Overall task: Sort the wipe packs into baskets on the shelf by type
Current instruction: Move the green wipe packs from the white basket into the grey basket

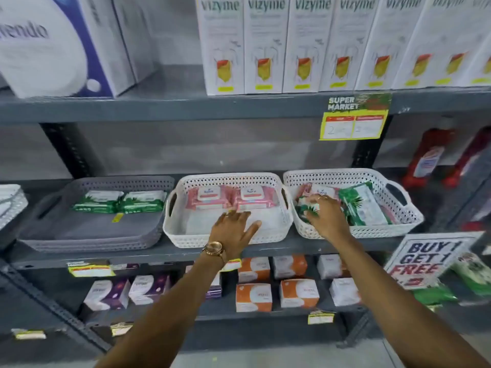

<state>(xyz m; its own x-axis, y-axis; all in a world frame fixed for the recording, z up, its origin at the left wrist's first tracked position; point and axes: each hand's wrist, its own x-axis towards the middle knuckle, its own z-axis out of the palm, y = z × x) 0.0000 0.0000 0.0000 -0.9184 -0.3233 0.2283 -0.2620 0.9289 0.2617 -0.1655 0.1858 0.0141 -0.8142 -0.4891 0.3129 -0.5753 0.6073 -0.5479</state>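
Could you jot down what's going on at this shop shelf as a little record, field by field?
setting: grey metal shop shelf holding three baskets
grey plastic basket: two green wipe packs at its back
middle white perforated basket: two pink wipe packs at its back
right white perforated basket: mixed green and pink packs, unsorted
left hand: open, palm down over the middle basket's front, holding nothing; gold wristwatch on the wrist
right hand: reaching into the right basket, fingers on a green leaf-print pack; grip unclear
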